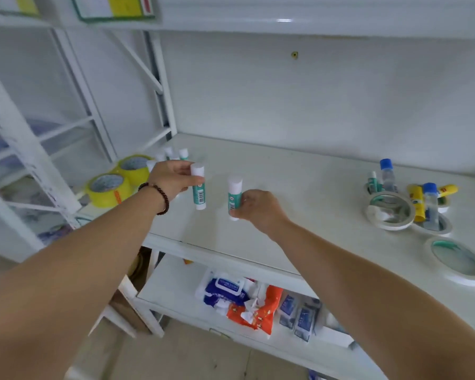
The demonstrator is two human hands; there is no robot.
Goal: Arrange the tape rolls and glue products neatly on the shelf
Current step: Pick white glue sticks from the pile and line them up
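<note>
over the shelf [299, 171], each hand's fingers (both) clamped on one upright glue stick [198, 190]

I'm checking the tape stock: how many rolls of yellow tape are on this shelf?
2. Both sit at the shelf's left end: the near yellow roll at the front edge, the far yellow roll just behind it. The left arm may hide more.

Landmark: you face the white shelf board [299, 171], level and glossy.
Wall: the pale back panel [313, 100] rises behind that board, with a small yellow-rimmed hole [294, 54] high above it.
Above: an upper shelf edge [285, 24] catches a light glint.
Left: white metal uprights and braces [159, 86].
Below: a lower shelf [170, 286]; beneath it, beige floor [189, 357].
</note>
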